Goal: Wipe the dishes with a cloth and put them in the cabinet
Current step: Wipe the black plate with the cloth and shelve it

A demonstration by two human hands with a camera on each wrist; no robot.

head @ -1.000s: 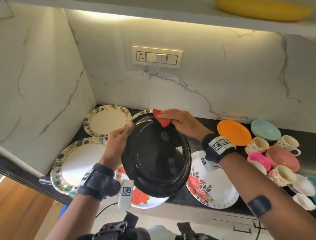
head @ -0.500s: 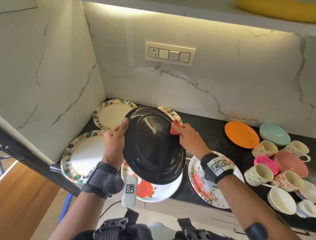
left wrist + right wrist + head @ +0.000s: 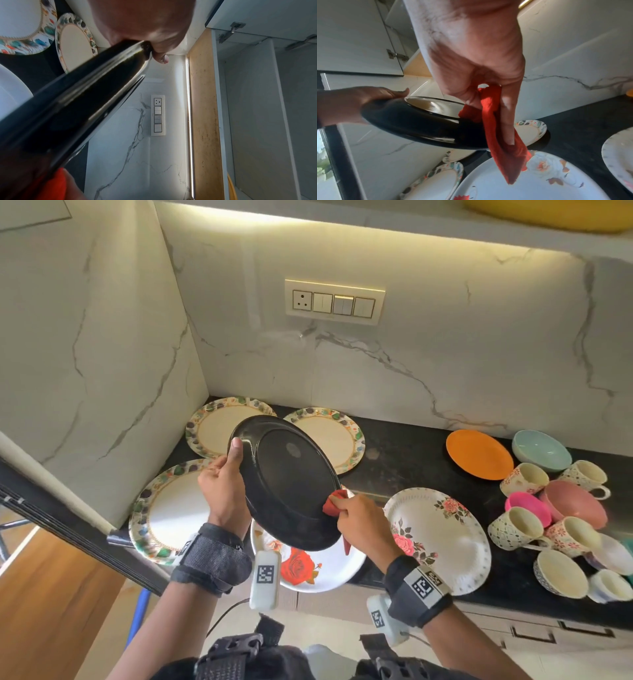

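A glossy black plate [image 3: 287, 481] is held tilted above the counter, its underside toward me. My left hand [image 3: 224, 486] grips its left rim, thumb on the upper edge; the same black plate [image 3: 72, 108] fills the left wrist view. My right hand [image 3: 359, 518] pinches a red cloth [image 3: 335, 503] against the plate's lower right rim. In the right wrist view the red cloth [image 3: 498, 135] wraps over the rim of the black plate [image 3: 419, 124] and hangs below it.
Leaf-rimmed plates [image 3: 219, 426] and rose-patterned white plates [image 3: 442, 539] lie on the black counter [image 3: 404, 453]. An orange plate [image 3: 479, 453], a pale blue bowl [image 3: 541, 450] and several cups [image 3: 517, 529] crowd the right. An open cabinet [image 3: 257, 108] is overhead.
The cloth hand slid from the plate's top edge down its right side to the lower right rim. The plate sank lower and tilted flatter in the left hand.
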